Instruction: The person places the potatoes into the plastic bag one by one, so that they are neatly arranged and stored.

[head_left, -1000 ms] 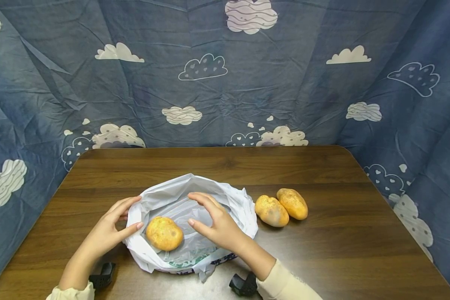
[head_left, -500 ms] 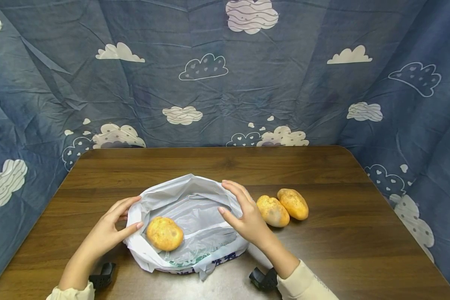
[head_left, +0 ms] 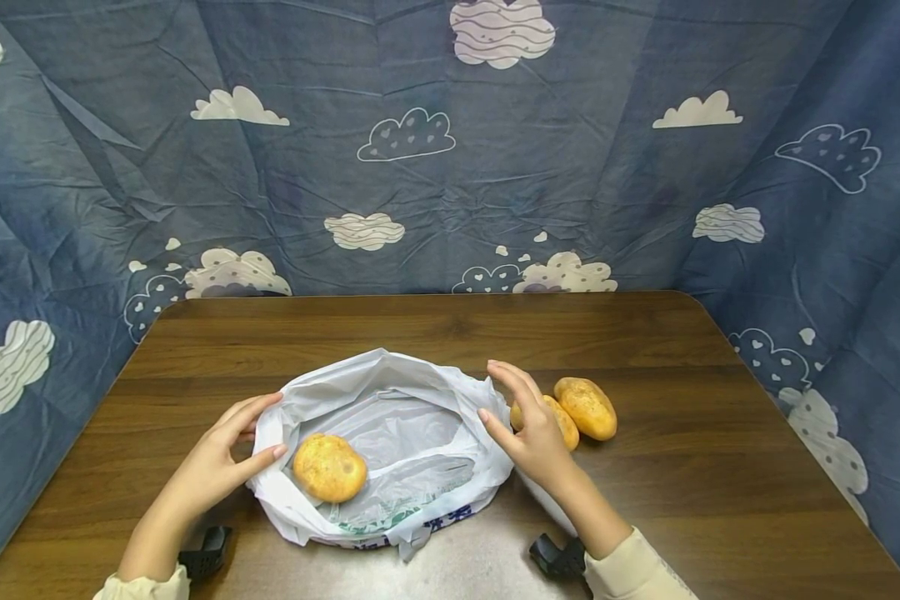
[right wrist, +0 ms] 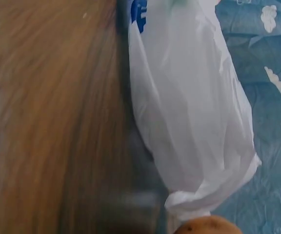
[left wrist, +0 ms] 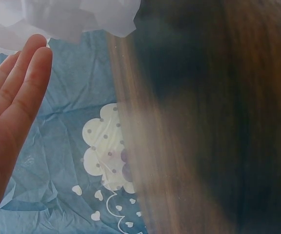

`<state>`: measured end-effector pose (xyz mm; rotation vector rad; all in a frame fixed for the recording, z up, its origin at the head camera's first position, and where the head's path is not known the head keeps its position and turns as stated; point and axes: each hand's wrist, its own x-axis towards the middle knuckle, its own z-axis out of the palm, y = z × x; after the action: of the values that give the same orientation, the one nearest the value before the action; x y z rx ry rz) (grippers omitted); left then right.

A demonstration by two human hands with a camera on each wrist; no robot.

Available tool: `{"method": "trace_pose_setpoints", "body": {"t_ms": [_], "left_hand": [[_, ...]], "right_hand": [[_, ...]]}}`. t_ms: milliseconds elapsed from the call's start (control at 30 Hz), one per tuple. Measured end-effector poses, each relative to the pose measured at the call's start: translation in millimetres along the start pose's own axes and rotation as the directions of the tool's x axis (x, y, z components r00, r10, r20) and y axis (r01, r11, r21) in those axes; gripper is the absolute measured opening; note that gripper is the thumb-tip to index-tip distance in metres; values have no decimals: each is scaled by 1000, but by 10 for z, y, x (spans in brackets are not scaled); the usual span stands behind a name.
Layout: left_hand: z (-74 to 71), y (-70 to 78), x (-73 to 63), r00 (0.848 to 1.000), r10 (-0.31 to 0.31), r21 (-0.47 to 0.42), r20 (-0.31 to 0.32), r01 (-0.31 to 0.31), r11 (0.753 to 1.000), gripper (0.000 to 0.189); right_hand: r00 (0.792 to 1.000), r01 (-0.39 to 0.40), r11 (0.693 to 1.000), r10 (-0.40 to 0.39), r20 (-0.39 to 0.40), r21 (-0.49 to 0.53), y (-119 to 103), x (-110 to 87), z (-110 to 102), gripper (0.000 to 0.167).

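One potato [head_left: 330, 468] lies in the bag [head_left: 378, 367], whose rim the left hand's [head_left: 212, 461] spread, ungripping fingers seemingly steady, while the right hand [head_left: 537, 444], fingers parted and empty, hangs near two more potatoes [head_left: 587, 407].

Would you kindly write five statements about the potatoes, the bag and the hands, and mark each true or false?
1. One potato lies inside the white bag. True.
2. The bag is tied shut. False: its mouth is open.
3. Two potatoes lie on the table, right of the bag. True.
4. The right hand grips the potato inside the bag. False: it is by the bag's right rim.
5. The left hand is by the bag's left rim. True.
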<state>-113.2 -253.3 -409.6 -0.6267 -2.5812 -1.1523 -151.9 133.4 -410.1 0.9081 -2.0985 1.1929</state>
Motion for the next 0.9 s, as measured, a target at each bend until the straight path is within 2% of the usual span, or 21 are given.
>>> {"method": "trace_pose_setpoints", "body": {"t_ms": [200,467,733,900], "left_hand": [[-4,-1,5,1000,6,-5,-1,-6,1000,63],[-13,-9,-2,1000,-2,0,3,2,1000,63],[-14,-7,0,1000,-7,0,7,7,1000,63],[-13,-3,5,1000,-6,-6,7,6,1000,63]], "right_hand": [[998,21,999,-23,-54,-30,48,-15,-96,46],[996,-2,999,-3,-92,-54,-122,49,-315,52],[991,-52,991,36,-126,-122,302,-176,-484,53],[989,-114,982,97,-113,-152,397,-249,-616,61]]}}
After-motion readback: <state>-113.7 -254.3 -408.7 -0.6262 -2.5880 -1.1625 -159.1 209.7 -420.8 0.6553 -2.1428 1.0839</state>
